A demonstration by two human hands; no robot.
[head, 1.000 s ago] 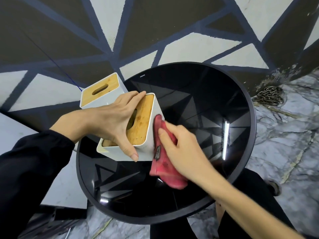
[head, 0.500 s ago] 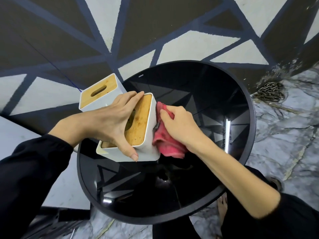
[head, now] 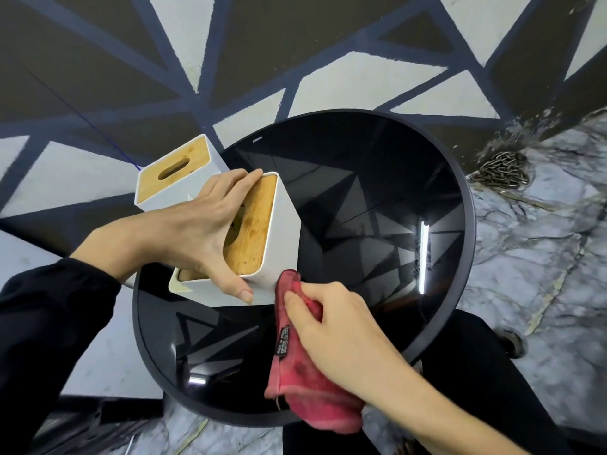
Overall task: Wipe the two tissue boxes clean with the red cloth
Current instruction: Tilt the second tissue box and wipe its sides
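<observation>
At the far left a white tissue box with a slotted wooden lid, the rear tissue box (head: 177, 174), stands at the left edge of the round black table (head: 377, 192), close to the painted wall (head: 295, 44). Just beside it, nearer the person, the front tissue box (head: 279, 231) is tipped so its wooden lid faces up and left — the left hand (head: 197, 231) grips it, fingers laid over the lid and its far rim, thumb curled round the near lower corner. Next comes the red cloth (head: 305, 389), its upper end pressed against the near right corner of that tilted box while the rest hangs down over the glossy tabletop and past its near rim (a small dark label shows along one edge). The right hand (head: 331, 320) holds the cloth bunched, fingers curled round it. Further right, beyond the table, a heap of chain (head: 499, 170) lies on the marbled floor (head: 542, 257) at the foot of the wall.
</observation>
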